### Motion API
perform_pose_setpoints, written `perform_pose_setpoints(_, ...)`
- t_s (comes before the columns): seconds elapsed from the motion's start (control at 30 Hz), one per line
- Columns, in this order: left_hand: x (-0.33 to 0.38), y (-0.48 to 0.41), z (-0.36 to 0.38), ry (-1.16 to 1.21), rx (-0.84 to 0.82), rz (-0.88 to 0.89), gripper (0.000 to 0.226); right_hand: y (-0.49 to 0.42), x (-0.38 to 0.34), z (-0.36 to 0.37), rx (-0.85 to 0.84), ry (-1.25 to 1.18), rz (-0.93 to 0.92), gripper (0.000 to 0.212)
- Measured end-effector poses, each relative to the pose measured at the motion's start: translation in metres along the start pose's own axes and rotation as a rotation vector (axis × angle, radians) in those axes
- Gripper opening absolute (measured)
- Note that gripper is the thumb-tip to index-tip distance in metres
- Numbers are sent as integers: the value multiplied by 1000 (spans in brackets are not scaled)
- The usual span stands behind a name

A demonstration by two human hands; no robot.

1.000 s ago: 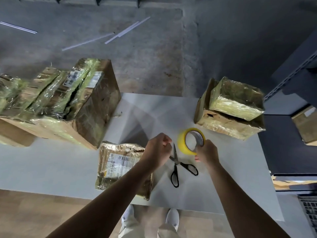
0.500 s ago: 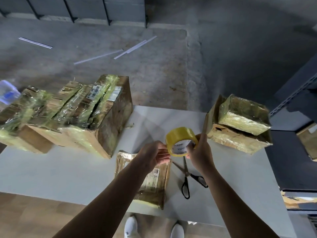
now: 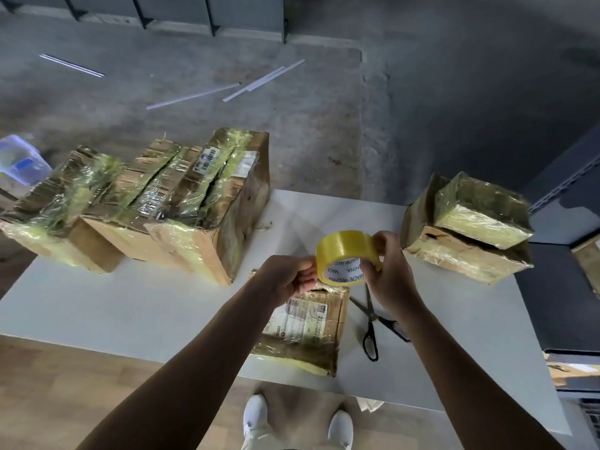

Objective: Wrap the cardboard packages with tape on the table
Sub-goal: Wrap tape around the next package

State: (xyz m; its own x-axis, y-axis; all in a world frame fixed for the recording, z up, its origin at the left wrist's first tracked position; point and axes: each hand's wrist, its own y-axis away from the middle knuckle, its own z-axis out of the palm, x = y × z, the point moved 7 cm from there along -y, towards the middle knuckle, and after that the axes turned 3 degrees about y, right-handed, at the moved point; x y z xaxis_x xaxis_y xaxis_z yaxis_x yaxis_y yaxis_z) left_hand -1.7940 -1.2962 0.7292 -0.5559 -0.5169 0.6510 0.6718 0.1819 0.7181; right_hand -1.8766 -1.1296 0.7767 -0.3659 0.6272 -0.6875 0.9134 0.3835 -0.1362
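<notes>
Over the table (image 3: pixel 130 306), our right hand (image 3: pixel 389 274) grips the tape roll (image 3: pixel 344 248); our left hand (image 3: pixel 289 277) pinches its edge, half-hiding a package (image 3: pixel 308 332).

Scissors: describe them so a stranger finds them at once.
Start at the white table, near its front edge. Right of the flat labelled package lie the scissors, blades slightly open. They alone are black-handled metal among tape-wrapped cardboard.

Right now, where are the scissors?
Head view: the scissors lie flat on the table, right of the near package, beneath the right hand holding the tape roll.
</notes>
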Motion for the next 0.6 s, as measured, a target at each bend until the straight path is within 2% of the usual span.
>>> perform_pose_setpoints(0.07, -1, 4, -6, 0, -7, 4, 33, 3, -12, 7, -82, -21, -74, 42)
perform_pose_setpoints(0.2, 8, 9, -31, -124, 111, 107, 25, 8, -32, 16, -197, 16, -171, 43)
perform_pose_setpoints(0.37, 9, 11, -63, -223, 173, 161, 39, 10, -63, 20, -150, 392, -413, 44)
perform_pose_setpoints(0.47, 15, 12, -101, -278, 310, 187, 21, 10, -75, 24, -121, 694, -604, 35)
perform_pose_setpoints(0.53, 22, 13, -113, -303, 282, 193, 15, 12, -71, 28, -181, 791, -641, 46)
perform_pose_setpoints(0.6, 28, 13, -116, -280, 253, 202, 13, 10, -66, 28, -264, 717, -562, 66)
